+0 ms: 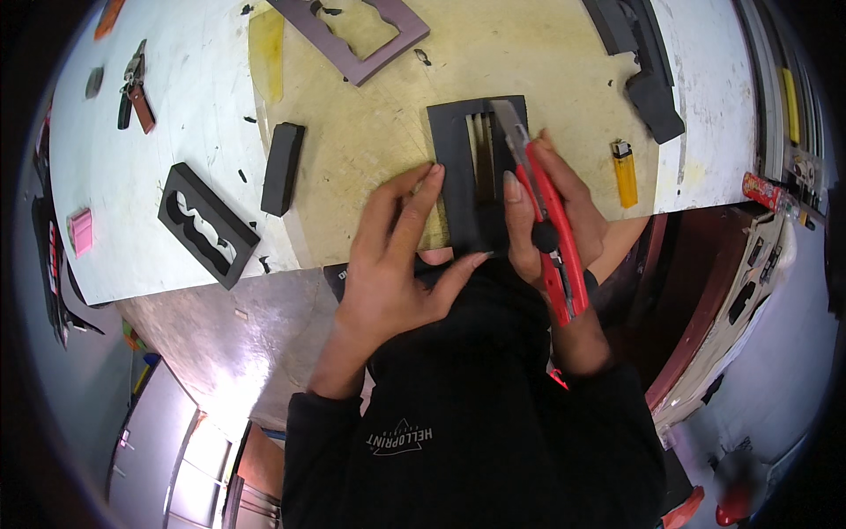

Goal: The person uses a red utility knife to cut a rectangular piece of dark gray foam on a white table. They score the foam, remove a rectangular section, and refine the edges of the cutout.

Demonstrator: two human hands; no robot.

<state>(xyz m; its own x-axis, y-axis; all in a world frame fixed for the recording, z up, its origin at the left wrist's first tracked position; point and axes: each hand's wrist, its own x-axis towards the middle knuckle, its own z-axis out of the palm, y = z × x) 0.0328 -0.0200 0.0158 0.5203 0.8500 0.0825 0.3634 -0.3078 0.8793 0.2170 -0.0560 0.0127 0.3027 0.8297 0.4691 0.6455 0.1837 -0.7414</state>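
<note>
1. Tan cutting mat (370, 132) covered table centre.
2. Black foam piece (467, 176) lay on mat's near edge.
3. Left hand (397, 256) pressed foam's left side, fingers spread flat.
4. Right hand (555, 212) at foam's right, fingers wrapped around red utility knife (546, 212).
5. Blade tip met foam's slot.
6. Yellow lighter (624, 172) right of foam.

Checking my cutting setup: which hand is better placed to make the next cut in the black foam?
Right. The right hand grips the red knife with its blade on the foam; the left hand presses the foam flat.
</note>
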